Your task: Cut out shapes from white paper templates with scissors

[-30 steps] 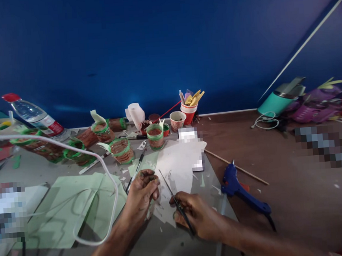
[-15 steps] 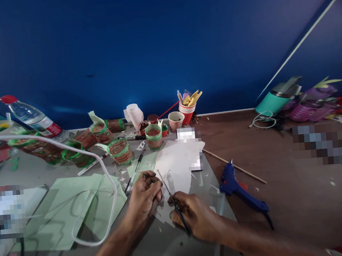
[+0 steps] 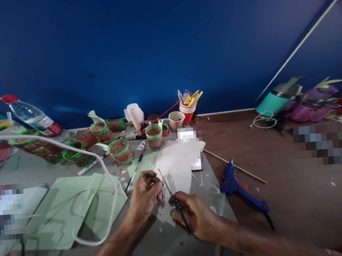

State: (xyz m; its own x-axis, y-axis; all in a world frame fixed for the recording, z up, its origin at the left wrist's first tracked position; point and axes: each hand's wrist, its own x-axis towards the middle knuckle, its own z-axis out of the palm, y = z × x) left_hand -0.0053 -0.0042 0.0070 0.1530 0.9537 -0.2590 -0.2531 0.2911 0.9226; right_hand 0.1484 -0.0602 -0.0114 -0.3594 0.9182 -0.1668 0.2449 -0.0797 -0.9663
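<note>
My right hand (image 3: 192, 217) is closed on the dark handles of a slim pair of scissors (image 3: 174, 195), whose thin blades point up and left and look nearly closed. Just left of the blades is my left hand (image 3: 148, 191), with thumb and fingers pinched together; whatever is between the fingertips is hidden or too small to make out. Both hands are above a white sheet (image 3: 173, 163) on the grey mat. Small paper scraps lie around them. Behind stand brown and green cups (image 3: 154, 137), (image 3: 120, 151).
A blue glue gun (image 3: 242, 191) and a wooden stick (image 3: 245, 169) lie at right. Green sheets (image 3: 59, 211) and a looping white cable (image 3: 111, 176) are at left. Further back are a bottle (image 3: 37, 119), a cup of tools (image 3: 188, 113) and a teal tumbler (image 3: 275, 98).
The scissors' blades have come closer together. Both hands have stayed in almost the same place.
</note>
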